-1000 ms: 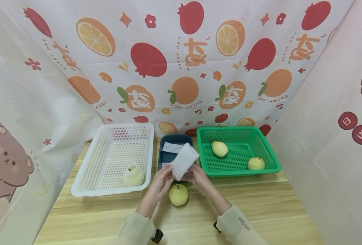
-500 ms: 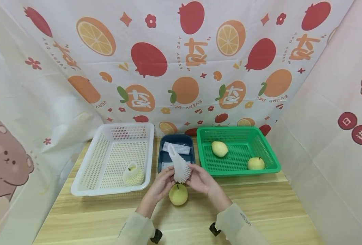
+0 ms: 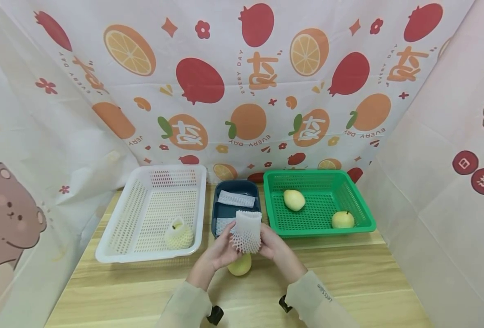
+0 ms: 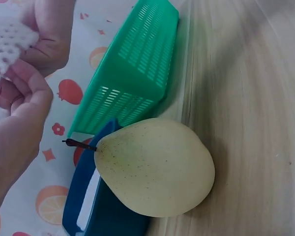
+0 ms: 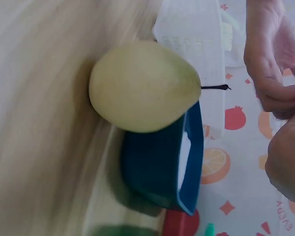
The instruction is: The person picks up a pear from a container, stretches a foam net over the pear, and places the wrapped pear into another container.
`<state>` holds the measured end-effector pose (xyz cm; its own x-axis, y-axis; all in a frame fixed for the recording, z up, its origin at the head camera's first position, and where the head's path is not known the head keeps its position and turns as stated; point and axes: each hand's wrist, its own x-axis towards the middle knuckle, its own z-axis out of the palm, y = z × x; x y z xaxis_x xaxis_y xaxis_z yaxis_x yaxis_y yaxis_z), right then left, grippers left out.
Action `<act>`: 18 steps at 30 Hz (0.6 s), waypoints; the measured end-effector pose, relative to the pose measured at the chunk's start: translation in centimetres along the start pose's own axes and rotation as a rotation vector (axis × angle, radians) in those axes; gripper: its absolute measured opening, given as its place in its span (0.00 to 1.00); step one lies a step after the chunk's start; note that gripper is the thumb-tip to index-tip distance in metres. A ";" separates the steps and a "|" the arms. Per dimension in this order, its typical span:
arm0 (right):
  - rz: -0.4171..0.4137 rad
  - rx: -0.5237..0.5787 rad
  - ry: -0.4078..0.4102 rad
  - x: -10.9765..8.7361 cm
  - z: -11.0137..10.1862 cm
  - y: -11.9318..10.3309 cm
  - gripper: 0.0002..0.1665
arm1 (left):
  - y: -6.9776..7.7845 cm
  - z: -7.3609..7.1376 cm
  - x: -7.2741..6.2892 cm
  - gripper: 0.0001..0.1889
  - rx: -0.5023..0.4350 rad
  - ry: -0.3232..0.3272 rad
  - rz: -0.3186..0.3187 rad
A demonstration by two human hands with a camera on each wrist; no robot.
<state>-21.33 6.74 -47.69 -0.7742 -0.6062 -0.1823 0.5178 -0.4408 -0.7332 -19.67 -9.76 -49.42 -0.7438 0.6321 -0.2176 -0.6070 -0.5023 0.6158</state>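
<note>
A white foam fruit net (image 3: 247,230) stands roughly upright between the two hands, its fringed open end pointing down. The left hand (image 3: 220,251) grips its left side, and the right hand (image 3: 272,242) holds it from the right. Directly below, partly hidden by the net and left hand, a yellow pear (image 3: 240,266) sits on the wooden table. Both wrist views show this pear (image 4: 155,167) whole, stem included. In the left wrist view the net's mesh (image 4: 7,46) shows at the fingers; in the right wrist view it is mostly out of frame.
Behind the hands is a dark blue tray (image 3: 226,210) with more foam nets (image 3: 236,199). At left, a white basket (image 3: 151,258) holds a pear in a net (image 3: 179,234). At right, a green basket (image 3: 328,231) holds two bare pears (image 3: 294,200). A printed curtain (image 3: 233,100) hangs behind.
The net has turned from slanting right, through slanting left, to nearly upright. Both hands have come slightly nearer the body, and the net now covers the pear's top.
</note>
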 end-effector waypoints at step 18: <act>-0.060 -0.346 0.378 1.3 -0.9 2.0 0.23 | -2.0 0.0 0.2 0.13 0.168 0.475 0.386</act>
<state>-21.63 5.63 -50.02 -0.9093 -0.2768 -0.3108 0.3676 -0.1838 -0.9116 -18.61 -8.67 -50.72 -0.9668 0.0737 -0.2447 -0.2468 -0.5180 0.8190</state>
